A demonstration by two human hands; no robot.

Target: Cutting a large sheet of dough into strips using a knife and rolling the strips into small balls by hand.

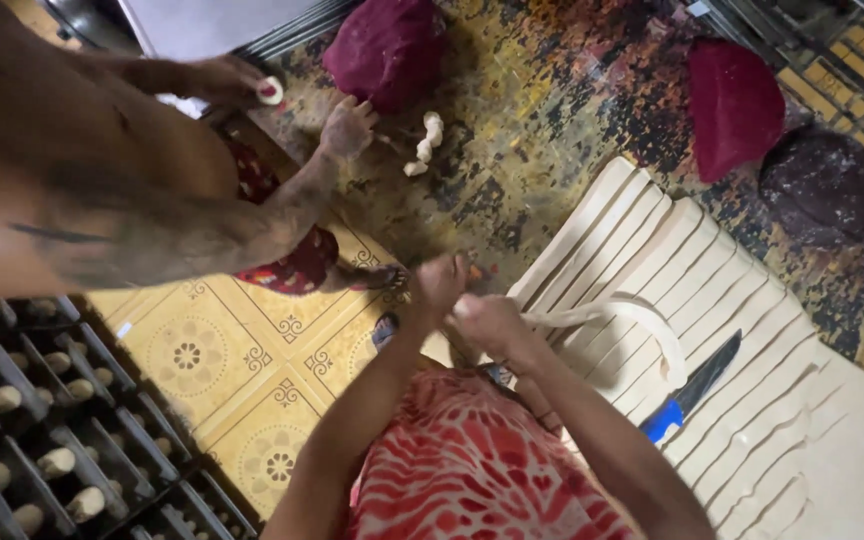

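My left hand and my right hand meet over the edge of a worn, stained table. Both are closed on one end of a long pale dough strip, which loops away to the right. The strip hangs over a flat sheet of pale dough cut into several parallel strips. A knife with a blue handle and dark blade lies on that sheet, just right of my right forearm. My red and white patterned top fills the lower middle.
Another person leans in from the left, one hand on the table, the other holding a small dough piece. A twisted dough piece lies there. Dark red lumps and a purplish lump sit further back. A rack of dough pieces stands lower left.
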